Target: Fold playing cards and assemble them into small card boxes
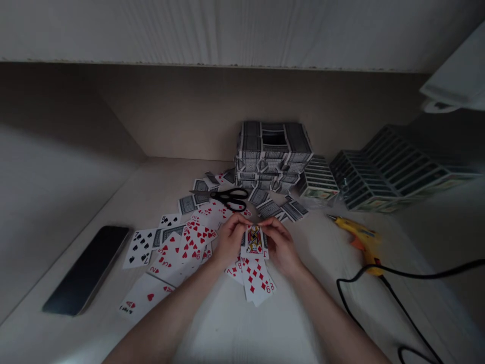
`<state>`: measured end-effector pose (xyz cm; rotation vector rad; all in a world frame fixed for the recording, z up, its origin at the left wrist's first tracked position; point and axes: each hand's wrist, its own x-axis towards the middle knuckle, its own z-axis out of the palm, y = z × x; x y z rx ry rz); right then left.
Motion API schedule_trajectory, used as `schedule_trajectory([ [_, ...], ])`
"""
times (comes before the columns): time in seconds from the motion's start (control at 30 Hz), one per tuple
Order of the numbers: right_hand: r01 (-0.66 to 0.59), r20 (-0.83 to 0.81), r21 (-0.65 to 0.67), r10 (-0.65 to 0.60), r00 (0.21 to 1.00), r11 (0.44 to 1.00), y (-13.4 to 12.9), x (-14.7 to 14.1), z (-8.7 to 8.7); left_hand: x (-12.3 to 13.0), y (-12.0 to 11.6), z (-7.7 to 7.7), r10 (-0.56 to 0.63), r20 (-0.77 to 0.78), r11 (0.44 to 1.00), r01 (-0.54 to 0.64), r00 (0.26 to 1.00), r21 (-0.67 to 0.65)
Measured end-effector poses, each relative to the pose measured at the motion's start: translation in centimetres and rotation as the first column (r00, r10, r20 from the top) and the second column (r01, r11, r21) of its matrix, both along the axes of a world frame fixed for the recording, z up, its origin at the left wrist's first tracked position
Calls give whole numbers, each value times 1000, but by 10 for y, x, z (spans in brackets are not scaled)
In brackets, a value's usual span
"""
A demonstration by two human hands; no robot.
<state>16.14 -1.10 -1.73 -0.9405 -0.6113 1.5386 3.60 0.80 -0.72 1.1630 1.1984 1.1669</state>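
Note:
My left hand [231,240] and my right hand [280,242] meet over the middle of the table, thumbs and fingertips pinching the top edge of a playing card, a jack [254,240] with a red diamond. Beneath it lie more diamond cards [257,278], face up and overlapping. Left of my left hand spread several heart cards [197,242]. Black-handled scissors [227,196] rest open just beyond my hands, among face-down cards [269,207].
A box-shaped structure of folded cards [252,144] with an opening on top stands at the back. Stacked card boxes [379,172] stand to its right. A yellow glue gun [358,235] with a black cable [394,296] lies right; a phone [89,268] lies left. A shelf edge [227,63] overhangs.

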Motion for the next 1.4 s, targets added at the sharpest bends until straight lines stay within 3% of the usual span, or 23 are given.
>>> schedule_trajectory([
  [0.2, -102, -8, -28, 102, 995, 994, 0, 1, 4, -2, 1, -3, 14, 21, 1000, -15, 1000, 17],
  [1.03, -9, 128, 9, 7, 992, 1000, 0, 5, 1, -2, 4, -3, -64, 0, 997, 63, 998, -32],
  [1.4, -54, 111, 30, 50, 993, 998, -2, 6, 2, 0, 7, 2, -62, 168, 989, 83, 984, -121],
])
